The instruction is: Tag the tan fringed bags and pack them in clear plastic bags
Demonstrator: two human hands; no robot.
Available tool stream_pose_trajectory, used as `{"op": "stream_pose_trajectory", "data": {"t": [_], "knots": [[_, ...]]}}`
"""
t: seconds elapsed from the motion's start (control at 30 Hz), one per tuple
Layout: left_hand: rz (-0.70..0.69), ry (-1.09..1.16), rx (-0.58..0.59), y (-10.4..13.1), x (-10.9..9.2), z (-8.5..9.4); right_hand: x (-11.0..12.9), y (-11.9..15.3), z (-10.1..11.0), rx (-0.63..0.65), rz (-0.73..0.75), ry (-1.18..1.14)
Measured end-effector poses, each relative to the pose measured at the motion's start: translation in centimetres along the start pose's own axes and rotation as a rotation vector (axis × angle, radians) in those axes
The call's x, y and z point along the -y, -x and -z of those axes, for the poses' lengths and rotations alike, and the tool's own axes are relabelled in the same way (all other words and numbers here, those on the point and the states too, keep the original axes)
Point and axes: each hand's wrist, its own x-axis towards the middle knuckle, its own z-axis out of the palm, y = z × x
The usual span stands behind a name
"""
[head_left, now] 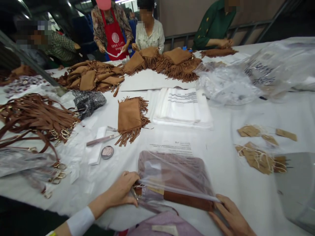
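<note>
While left hand (121, 190) pinches the clear bag's (172, 177) left end, fingers closed on it, right hand (232, 218) lies flat and open on its right end; bagged brown pouch (187, 200) sits at tabletop's (246, 190) near edge.

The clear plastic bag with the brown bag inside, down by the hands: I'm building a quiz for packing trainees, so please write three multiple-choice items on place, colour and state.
1. Where does the lone tan suede fringed pouch lie?
A. left of the stack of clear plastic bags
B. on the stack
C. on the floor

2. What colour is the heap of leather straps?
A. white
B. brown
C. green

3. How is the clear plastic bag with the brown bag inside held?
A. by neither hand
B. lifted high
C. by both hands on the table

Answers: 1 A, the stack lies to its right. 2 B, dark brown. 3 C, left hand and right hand touch its ends.
</note>
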Motion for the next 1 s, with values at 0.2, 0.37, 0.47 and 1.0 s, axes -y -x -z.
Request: {"op": "stream_pose_trajectory", "data": {"t": [0.2, 0.37, 0.47, 1.0], "knots": [[0.084, 0.031, -0.193, 0.4, 0.1, -2.5, 1.7, -0.6, -0.1, -0.028, -0.037, -0.064], [0.168, 0.163, -0.313, -2.3, 0.7, -2.0, 1.5, -1.6, -1.5, -0.114, -0.116, 0.009], [0.193, 0.153, -0.333, -3.7, 0.8, -1.7, 0.6, -1.1, -2.8, -0.196, -0.082, 0.138], [0.195, 0.121, -0.457, -6.3, 1.3, -1.7, 1.8, -3.0, -2.2, -0.211, 0.021, 0.474]]}}
